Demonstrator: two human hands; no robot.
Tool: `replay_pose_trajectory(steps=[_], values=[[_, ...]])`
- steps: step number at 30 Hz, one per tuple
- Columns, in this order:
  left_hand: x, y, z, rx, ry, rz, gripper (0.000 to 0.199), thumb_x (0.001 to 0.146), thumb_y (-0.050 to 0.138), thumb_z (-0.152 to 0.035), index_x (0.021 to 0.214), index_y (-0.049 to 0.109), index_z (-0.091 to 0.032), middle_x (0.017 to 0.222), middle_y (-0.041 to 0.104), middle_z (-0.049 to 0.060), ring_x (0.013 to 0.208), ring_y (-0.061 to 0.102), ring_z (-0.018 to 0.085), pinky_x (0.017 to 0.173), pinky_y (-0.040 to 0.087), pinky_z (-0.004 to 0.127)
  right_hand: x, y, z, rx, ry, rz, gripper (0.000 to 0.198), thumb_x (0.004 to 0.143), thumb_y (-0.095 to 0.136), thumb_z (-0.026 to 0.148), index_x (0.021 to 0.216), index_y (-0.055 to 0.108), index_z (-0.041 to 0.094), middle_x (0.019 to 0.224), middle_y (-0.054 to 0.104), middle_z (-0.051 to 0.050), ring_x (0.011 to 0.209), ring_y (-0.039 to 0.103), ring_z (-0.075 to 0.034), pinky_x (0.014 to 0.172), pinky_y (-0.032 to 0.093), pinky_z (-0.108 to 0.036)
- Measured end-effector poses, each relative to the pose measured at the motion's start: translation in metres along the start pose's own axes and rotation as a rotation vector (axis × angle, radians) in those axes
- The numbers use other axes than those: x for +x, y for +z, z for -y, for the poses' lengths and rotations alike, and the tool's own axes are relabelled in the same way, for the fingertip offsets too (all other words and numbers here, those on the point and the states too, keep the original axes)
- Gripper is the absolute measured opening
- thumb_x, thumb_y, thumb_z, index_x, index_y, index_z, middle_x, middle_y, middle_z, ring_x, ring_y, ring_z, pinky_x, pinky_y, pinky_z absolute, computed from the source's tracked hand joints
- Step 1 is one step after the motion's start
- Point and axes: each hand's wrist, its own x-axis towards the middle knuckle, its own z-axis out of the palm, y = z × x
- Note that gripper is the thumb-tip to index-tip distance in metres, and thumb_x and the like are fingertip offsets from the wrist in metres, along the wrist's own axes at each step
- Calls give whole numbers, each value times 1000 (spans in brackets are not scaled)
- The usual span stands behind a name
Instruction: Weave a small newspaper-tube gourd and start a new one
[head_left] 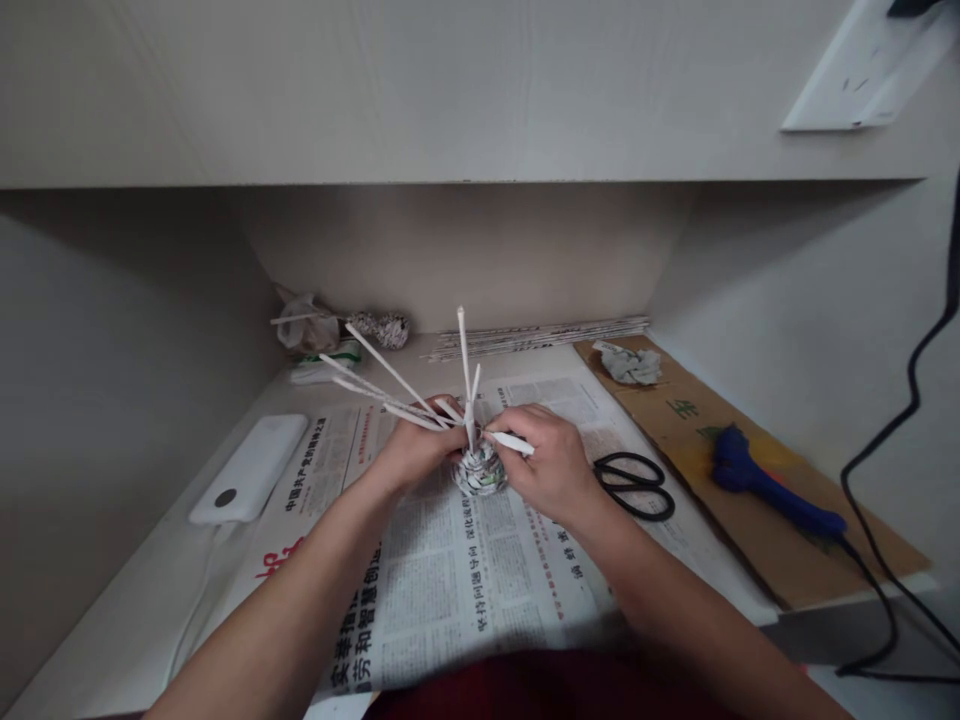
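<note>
A small round piece woven from rolled newspaper (pixel 481 471) is held over the newspaper sheets, with several white paper tubes (pixel 397 372) sticking up and out to the left from its top. My left hand (pixel 426 440) is closed around its left side, where the tubes fan out; part of the fingers is hidden behind them. On the right, my right hand (pixel 546 458) pinches a short white paper tube (pixel 513 442) close against the top of the woven piece.
Black-handled scissors (pixel 637 486) lie right of my right hand. A blue glue gun (pixel 772 488) and crumpled paper (pixel 628 363) rest on cardboard (pixel 697 450). Rolled paper sticks (pixel 540 338) line the back wall. At left lies a white power bank (pixel 251 468); newspaper (pixel 435 580) covers the desk.
</note>
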Motion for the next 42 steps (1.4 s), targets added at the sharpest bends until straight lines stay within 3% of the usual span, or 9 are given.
replay_pose_trajectory(steps=[4,9,18,24,30,32,37,42], values=[[1,-1,0,-76,-30,3,3,65,66,-15,67,66,-13,60,60,0,52,51,9,48,40,20,-4,4,2,20,-7,4,12,81,57,11,82,65,20,81,67,-3,80,59,-19,74,41,-30],[0,-6,0,-109,-145,-1,15,61,69,-15,75,73,-15,71,69,4,63,61,14,52,48,22,-4,3,4,127,57,48,10,82,60,14,83,67,21,83,67,-2,80,61,-17,73,43,-29],[0,-2,-3,-162,-177,-67,12,60,71,-15,71,69,-15,68,67,2,57,61,13,48,49,21,0,-4,0,248,93,144,11,80,62,11,76,66,20,80,65,0,77,60,-13,70,42,-26],[-2,-1,-2,-166,-126,-37,16,64,72,-18,79,67,-14,69,65,2,59,60,13,50,49,21,1,-7,-1,202,108,156,11,79,61,11,71,60,19,75,61,2,72,57,-12,66,39,-24],[-1,-19,1,-99,-50,263,36,67,77,-19,102,68,-17,91,71,5,86,66,18,80,52,30,2,-5,-7,232,160,132,9,77,59,12,74,63,19,80,65,0,75,59,-14,70,42,-26],[-1,-23,2,-11,0,303,40,69,77,-20,107,67,-19,95,71,5,91,66,18,86,50,32,2,-6,-8,259,187,145,9,78,58,14,74,64,20,82,67,-1,77,61,-14,71,43,-26],[1,-23,4,142,116,277,29,70,76,-24,97,68,-18,92,71,5,86,65,19,82,51,34,2,-8,-9,292,250,168,7,78,58,17,75,64,20,81,68,0,76,61,-15,69,44,-26],[2,-16,6,155,181,243,15,75,70,-24,88,69,-15,85,71,5,81,65,18,79,50,32,4,-5,-10,295,250,136,6,77,56,16,77,62,19,76,65,2,71,59,-13,66,43,-24]])
